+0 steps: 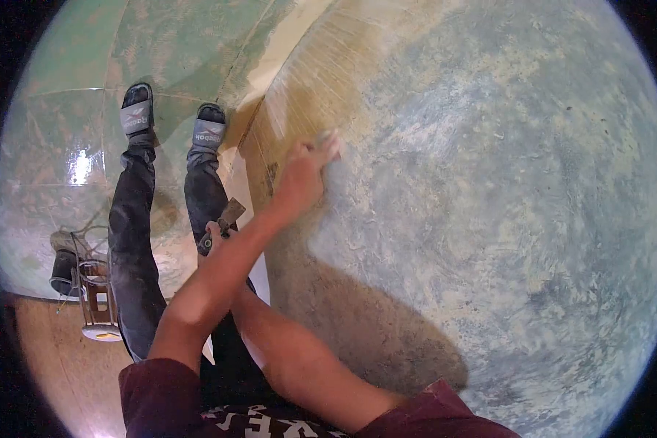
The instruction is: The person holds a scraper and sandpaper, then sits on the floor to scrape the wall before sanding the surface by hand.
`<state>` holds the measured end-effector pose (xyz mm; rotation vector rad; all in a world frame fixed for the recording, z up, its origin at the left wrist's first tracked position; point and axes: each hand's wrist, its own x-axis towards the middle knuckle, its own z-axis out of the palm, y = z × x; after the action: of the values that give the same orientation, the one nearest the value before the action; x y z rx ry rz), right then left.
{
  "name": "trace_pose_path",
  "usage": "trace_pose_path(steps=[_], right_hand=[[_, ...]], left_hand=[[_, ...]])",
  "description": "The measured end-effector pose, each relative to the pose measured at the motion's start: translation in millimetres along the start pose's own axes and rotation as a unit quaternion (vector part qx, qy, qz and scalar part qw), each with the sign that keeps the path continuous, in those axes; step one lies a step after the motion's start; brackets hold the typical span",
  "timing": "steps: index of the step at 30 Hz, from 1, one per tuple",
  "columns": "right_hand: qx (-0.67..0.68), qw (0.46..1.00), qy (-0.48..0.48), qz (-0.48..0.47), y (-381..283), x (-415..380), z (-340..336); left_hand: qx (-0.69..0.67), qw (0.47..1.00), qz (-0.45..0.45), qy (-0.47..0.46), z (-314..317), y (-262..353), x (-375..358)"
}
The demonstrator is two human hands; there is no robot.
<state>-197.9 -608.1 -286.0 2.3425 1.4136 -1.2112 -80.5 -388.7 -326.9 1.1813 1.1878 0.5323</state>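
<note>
My left hand [304,174] reaches across to the grey mottled wall [474,197], its fingers stretched out with the tips at the surface. The fingertips are slightly blurred, and I see no tool in them. Below, my right hand [214,232] is closed around a putty knife [231,212], whose flat metal blade points up and away from the wall. The right forearm passes under the left, so the arms cross. Part of the right hand is hidden behind the left forearm. Around my left hand, the wall changes from a tan streaked area [321,80] to grey plaster.
Two feet in slide sandals [136,109] stand on the dusty green tiled floor [66,139]. To the left are a dark bucket [64,271] and a metal-framed stand [95,303]. A brown wooden-looking surface [58,343] lies at the lower left. A shadow falls across the lower wall.
</note>
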Motion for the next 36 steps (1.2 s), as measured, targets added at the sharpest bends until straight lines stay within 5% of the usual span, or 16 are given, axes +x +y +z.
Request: trace_pose_path(steps=[3, 7, 10, 12, 13, 15, 20, 24, 26, 29, 33, 36], right_hand=[[0.014, 0.984, -0.146, 0.102, -55.8, 35.9, -76.8], [-0.099, 0.977, -0.161, 0.097, -48.5, 35.3, -57.3], [-0.044, 0.995, -0.083, 0.032, -2.9, 6.2, -3.8], [0.23, 0.95, -0.079, 0.198, -5.2, 11.8, 0.4], [0.23, 0.95, -0.075, 0.199, -3.9, 10.1, -2.2], [-0.084, 0.947, -0.277, 0.141, -63.1, 43.8, -83.0], [-0.039, 0.999, -0.036, 0.002, -18.8, 6.7, -27.6], [0.154, 0.975, -0.073, 0.145, 6.1, -9.3, 9.3], [-0.121, 0.991, -0.05, 0.024, -46.5, 17.6, -54.3], [-0.109, 0.983, -0.13, 0.073, -61.2, 30.0, -70.2], [-0.118, 0.983, -0.124, 0.067, -51.0, 32.7, -67.5], [-0.118, 0.981, -0.13, 0.081, -50.8, 21.4, -62.1]], left_hand=[[-0.03, 0.997, -0.073, -0.003, 0.3, 9.3, -3.5], [-0.061, 0.998, -0.009, -0.019, -8.0, 25.1, -29.2], [-0.042, 0.999, -0.023, -0.013, -9.2, 14.2, -3.3], [-0.021, 0.999, -0.038, -0.009, -5.5, 4.7, 16.6], [-0.023, 0.999, -0.036, -0.011, -2.6, 6.7, 8.7], [-0.062, 0.997, -0.049, 0.0, -2.0, 21.0, -17.0], [-0.036, 0.999, -0.012, -0.025, -4.7, 8.6, -6.9], [-0.063, 0.997, -0.04, -0.005, -4.4, 11.8, -0.3], [-0.056, 0.998, -0.025, -0.018, -4.1, 20.8, -32.6], [-0.043, 0.998, -0.021, -0.033, -7.6, 30.6, -40.9], [-0.013, 0.994, -0.099, -0.047, -3.7, 5.6, 15.7], [-0.078, 0.991, -0.111, -0.018, -2.8, 25.1, -10.7]])
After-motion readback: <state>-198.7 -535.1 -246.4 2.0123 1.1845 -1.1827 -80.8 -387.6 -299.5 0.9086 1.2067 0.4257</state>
